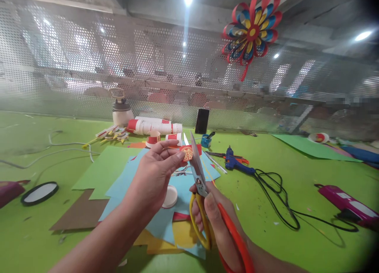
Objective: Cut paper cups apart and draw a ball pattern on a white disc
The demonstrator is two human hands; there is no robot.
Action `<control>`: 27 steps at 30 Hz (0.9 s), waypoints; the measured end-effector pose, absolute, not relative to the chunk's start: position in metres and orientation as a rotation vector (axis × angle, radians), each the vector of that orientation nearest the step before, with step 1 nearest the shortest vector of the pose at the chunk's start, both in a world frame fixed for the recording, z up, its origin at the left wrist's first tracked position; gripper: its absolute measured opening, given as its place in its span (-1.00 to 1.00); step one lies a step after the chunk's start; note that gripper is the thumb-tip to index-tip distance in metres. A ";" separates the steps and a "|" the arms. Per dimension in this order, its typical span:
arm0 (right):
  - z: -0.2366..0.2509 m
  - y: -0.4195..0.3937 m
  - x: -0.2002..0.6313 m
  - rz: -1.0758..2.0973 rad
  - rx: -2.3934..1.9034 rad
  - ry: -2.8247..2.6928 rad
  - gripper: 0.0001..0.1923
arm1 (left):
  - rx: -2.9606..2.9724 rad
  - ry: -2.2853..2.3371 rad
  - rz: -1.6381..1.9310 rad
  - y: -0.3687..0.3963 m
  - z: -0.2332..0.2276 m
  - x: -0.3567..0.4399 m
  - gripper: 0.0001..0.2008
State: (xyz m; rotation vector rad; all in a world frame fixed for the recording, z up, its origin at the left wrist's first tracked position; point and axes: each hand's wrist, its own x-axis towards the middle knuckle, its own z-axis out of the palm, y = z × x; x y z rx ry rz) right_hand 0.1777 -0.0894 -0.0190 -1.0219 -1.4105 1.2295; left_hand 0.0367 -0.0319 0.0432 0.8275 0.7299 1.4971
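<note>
My left hand pinches a small red paper piece with a gold round emblem between thumb and fingertips, held up above the table. My right hand grips scissors with one yellow and one orange handle; the blades stand slightly apart and point upward, with the red piece at them. Under both hands lie sheets of coloured paper in blue, green, brown and yellow on the green table.
A blue glue gun with a black cord lies right of the hands. Stacked red-and-white paper cups, a white jug, a dark phone, a white lid, a magenta object and a paper pinwheel on the mesh wall.
</note>
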 end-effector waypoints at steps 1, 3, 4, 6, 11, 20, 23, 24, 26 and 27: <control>-0.019 -0.089 0.178 1.227 -1.029 -1.407 -0.43 | 0.832 0.728 1.498 -0.032 0.043 0.036 -0.66; -0.019 -0.089 0.177 1.225 -1.038 -1.407 -0.43 | 0.842 0.722 1.500 -0.031 0.043 0.036 -0.66; -0.019 -0.089 0.177 1.226 -1.039 -1.409 -0.43 | 0.848 0.720 1.501 -0.031 0.043 0.036 -0.66; -0.019 -0.089 0.177 1.227 -1.038 -1.414 -0.43 | 0.858 0.715 1.505 -0.031 0.043 0.035 -0.66; -0.019 -0.089 0.179 1.213 -1.035 -1.424 -0.43 | 0.882 0.713 1.512 -0.029 0.042 0.034 -0.62; -0.018 -0.091 0.178 1.223 -1.038 -1.432 -0.42 | 0.896 0.710 1.516 -0.028 0.044 0.032 -0.62; -0.018 -0.091 0.179 1.225 -1.052 -1.429 -0.42 | 0.921 0.703 1.517 -0.028 0.043 0.031 -0.61; -0.018 -0.091 0.179 1.223 -1.057 -1.427 -0.42 | 0.927 0.706 1.515 -0.027 0.042 0.030 -0.60; -0.018 -0.091 0.179 1.229 -1.067 -1.426 -0.43 | 0.934 0.715 1.512 -0.026 0.042 0.028 -0.60; -0.018 -0.091 0.179 1.230 -1.070 -1.427 -0.43 | 0.939 0.717 1.508 -0.026 0.042 0.028 -0.61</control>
